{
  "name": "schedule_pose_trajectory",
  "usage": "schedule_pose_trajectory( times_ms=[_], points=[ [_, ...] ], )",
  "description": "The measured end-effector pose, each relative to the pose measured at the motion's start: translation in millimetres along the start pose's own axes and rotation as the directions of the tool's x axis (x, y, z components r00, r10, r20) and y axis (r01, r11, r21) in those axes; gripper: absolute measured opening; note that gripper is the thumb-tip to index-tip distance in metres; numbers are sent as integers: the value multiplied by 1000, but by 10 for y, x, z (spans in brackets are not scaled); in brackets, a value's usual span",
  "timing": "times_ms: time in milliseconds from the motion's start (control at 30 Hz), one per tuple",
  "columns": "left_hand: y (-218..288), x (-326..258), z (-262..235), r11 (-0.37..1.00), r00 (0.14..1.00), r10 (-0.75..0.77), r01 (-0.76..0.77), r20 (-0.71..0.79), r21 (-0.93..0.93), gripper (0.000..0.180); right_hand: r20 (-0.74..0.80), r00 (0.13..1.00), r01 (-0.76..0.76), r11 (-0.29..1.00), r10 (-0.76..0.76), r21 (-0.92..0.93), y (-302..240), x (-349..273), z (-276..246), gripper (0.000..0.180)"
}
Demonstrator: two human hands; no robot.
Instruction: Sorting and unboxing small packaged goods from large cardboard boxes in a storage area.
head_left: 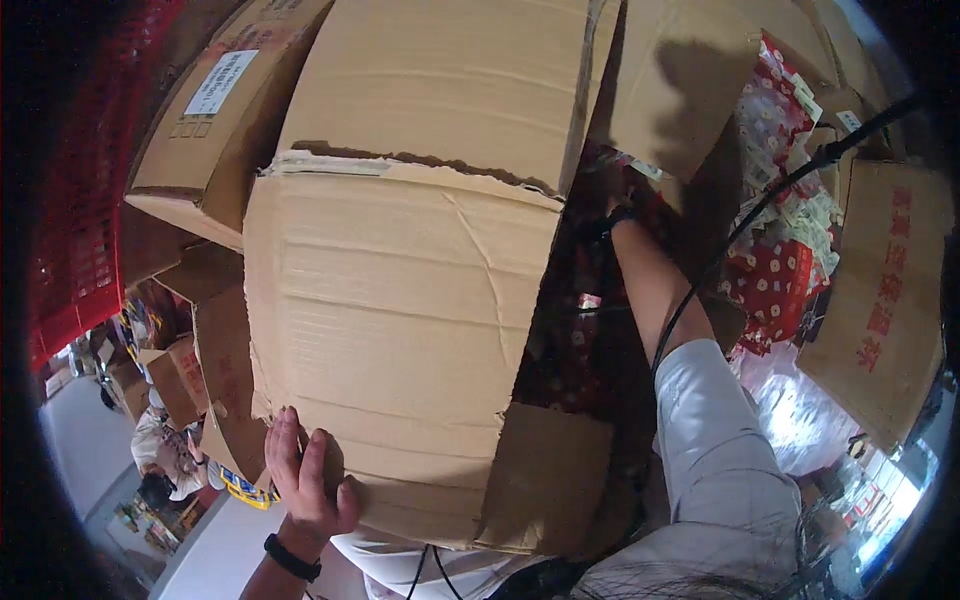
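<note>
Two hands work here: my left hand (pixel 303 478) lies flat, fingers (pixel 283 440) spread, against the lower edge of the large torn brown cardboard box (pixel 400 330); my right hand (pixel 612 195) reaches inside it among red patterned packets (pixel 775 110), grip hidden, I cannot tell. One white rectangular label (pixel 220 82) marks the upper-left brown carton (pixel 215 140).

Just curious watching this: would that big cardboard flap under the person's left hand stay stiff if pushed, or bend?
The cardboard flap would probably bend rather than stay rigid: it already shows creases and a torn top edge. It looks light for its size, since the left hand alone props it with spread fingers. Its matte surface seems unlikely to slip.
</note>
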State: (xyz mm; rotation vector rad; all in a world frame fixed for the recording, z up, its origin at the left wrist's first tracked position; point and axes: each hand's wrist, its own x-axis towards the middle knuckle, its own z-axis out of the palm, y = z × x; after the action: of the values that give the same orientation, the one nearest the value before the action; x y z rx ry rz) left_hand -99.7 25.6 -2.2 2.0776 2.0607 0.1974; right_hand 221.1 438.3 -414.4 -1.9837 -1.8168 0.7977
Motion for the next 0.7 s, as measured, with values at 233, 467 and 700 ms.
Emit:
schedule_pose_trajectory(
  times_ms=[233,467,700],
  points=[
    [-45,-93,29,999,1000,-23,23,-11,-36,62,69,997,-47,989,38,138,424,214,-289,39],
    [-81,-130,80,994,999,-29,26,-22,-107,65,96,993,-94,972,75,216,668,369,-352,36],
    [-58,-81,95,984,1000,-14,9,-27,-180,64,113,989,-125,956,98,267,706,348,-292,34]
  ],
)
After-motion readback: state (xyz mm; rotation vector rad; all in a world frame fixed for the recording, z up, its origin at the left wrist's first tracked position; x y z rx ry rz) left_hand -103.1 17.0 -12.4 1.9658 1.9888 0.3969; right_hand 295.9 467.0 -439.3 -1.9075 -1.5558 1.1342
